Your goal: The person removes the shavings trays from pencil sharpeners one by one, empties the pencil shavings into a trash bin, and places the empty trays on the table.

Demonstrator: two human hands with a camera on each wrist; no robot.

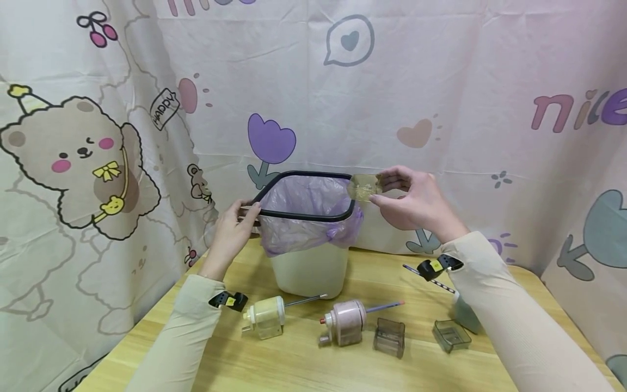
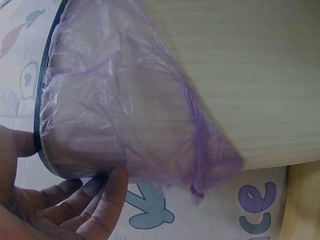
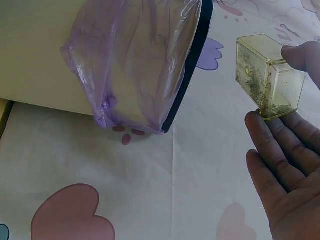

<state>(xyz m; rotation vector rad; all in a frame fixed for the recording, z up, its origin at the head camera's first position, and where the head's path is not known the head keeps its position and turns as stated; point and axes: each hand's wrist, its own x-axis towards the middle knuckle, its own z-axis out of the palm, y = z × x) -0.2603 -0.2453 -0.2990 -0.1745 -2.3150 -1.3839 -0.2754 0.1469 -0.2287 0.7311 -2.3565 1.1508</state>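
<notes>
A cream trash bin (image 1: 308,272) lined with a thin purple bag (image 1: 296,237) stands on the table, its black rim (image 1: 313,217) on top. My left hand (image 1: 231,231) grips the rim at its left corner, thumb on top and fingers underneath. At the rim's right side, my right hand (image 1: 415,200) pinches a clear yellowish shavings box (image 1: 363,188) between thumb and fingers. Pencil shavings (image 3: 256,82) cling inside the box, as the right wrist view shows. In the head view the box overlaps the rim's right edge.
In front of the bin lie a yellow pencil sharpener (image 1: 266,316) and a pink one (image 1: 349,322), each with a pencil in it. Two grey see-through boxes (image 1: 389,337) sit to the right. A blue-grey sharpener (image 1: 467,314) is partly hidden by my right forearm. A printed curtain hangs behind.
</notes>
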